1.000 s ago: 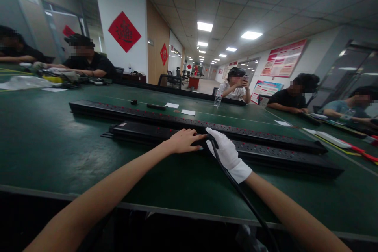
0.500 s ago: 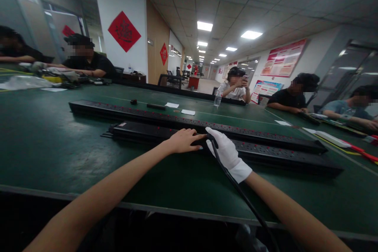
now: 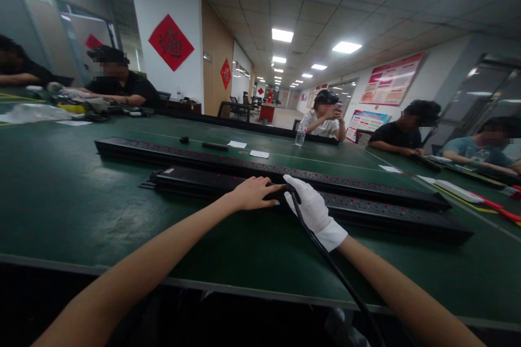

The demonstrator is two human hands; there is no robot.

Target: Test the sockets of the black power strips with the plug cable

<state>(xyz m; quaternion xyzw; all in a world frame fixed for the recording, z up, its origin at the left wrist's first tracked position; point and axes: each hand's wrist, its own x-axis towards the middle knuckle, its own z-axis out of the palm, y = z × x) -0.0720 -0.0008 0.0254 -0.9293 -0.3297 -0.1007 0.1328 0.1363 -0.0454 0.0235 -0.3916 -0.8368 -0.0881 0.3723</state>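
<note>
Head view at centre frame shows nothing has shifted: I note the bare left hand (image 3: pixel 254 194) flat and open on the near power strip (image 3: pixel 195 180), the gloved right hand (image 3: pixel 311 209) gripping the black cable (image 3: pixel 325 257) at it.

Left hand (image 3: pixel 254 194) (bare) on power strip (image 3: pixel 366 216); right hand (image 3: pixel 309 207) grips cable (image 3: pixel 334 271).

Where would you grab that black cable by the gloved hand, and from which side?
Probably just behind its plug end, where the black cable meets the near power strip. Come from above on the near side: the cable runs toward the table edge, so that side is free. The right hand sits there already, and the left hand rests on the strip.
</note>
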